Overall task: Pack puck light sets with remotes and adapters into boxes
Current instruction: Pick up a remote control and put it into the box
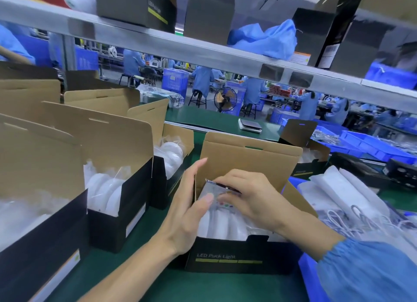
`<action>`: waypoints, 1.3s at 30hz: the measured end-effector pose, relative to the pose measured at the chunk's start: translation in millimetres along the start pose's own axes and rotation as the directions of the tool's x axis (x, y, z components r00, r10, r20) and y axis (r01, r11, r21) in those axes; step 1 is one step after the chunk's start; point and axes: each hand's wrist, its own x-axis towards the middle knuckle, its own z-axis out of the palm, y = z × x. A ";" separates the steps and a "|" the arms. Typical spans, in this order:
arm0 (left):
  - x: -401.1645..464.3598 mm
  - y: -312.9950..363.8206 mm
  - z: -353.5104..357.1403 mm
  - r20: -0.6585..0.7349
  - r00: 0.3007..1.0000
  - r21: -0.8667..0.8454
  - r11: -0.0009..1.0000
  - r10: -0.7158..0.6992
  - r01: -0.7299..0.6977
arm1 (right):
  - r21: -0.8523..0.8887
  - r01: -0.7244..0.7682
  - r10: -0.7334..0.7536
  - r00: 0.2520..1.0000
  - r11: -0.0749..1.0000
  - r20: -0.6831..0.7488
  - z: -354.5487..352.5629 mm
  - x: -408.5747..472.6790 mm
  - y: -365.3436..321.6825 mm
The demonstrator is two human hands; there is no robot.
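Right now: a remote is going into the open box, down its left side.
Box (pixel 237 256): black, marked "LED Puck Light", standing on the green belt (pixel 158 286) with its brown lid (pixel 250 159) tipped back and up.
Pucks (pixel 223 227): white, bagged, already lying in the bottom of the box.
Remote (pixel 214 192): flat, in shiny film, coloured buttons showing low on its face; it stands on edge just inside the left wall, above the pucks and partly hidden by both hands.
Right hand (pixel 246 200): fingers curled over the remote's top edge, pinching it from above.
Left hand (pixel 191 209): fingers straight along the outside of the left wall, thumb lying on the remote's face (it steadies more than it grips, as far as can be told).
Doing it well: I judge the remote should slide straight down between wall and pucks, kept flat to the card so it does not wedge on a puck bag.
Watch for: the film catching on the wall flap; the left hand should brace the wall so it does not bow outward.
Adapters (pixel 345 216): white cords and bags lie in the blue tray to the right, near the box, likely next.
Neighbours: other boxes (pixel 119 202) to the left stand open with pucks in them.
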 end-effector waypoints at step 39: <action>-0.2 0.3 1.4 0.022 1.000 0.029 1.000 -0.008 0.008 | 0.170 -0.671 0.667 0.739 0.721 0.089 -152.6 -60.2 86.5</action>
